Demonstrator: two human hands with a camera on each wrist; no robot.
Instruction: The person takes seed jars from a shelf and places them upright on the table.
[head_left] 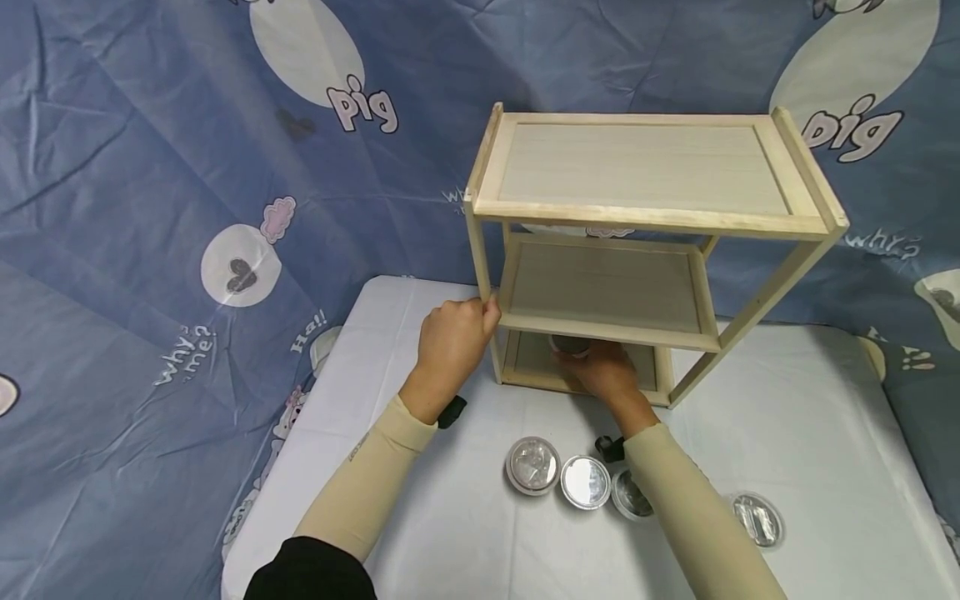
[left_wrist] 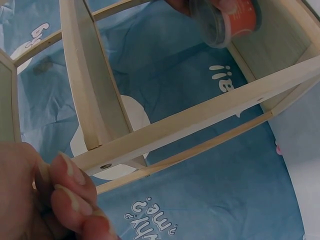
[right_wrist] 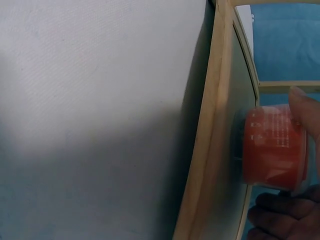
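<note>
A pale wooden three-tier shelf [head_left: 637, 167] stands on the white table. My left hand [head_left: 453, 342] grips its left front post [head_left: 477, 254], fingers curled, at about the middle tier's height. Below the middle tier, my right hand [head_left: 606, 371] reaches into the bottom tier [head_left: 536, 371] from the front. It holds a small round tub [right_wrist: 274, 147] with an orange-red label and a clear rim, thumb on one side and fingers on the other. In the head view the middle tier hides much of this tub. The right wrist view shows the tub close against the bottom panel.
Several round clear-lidded tubs lie on the white table [head_left: 435, 533] before the shelf: a left one [head_left: 532, 465], a middle one [head_left: 586, 482], and one partly behind the right forearm [head_left: 632, 496]. Another tub [head_left: 757, 521] sits farther right. Blue printed cloth [head_left: 420, 167] hangs behind.
</note>
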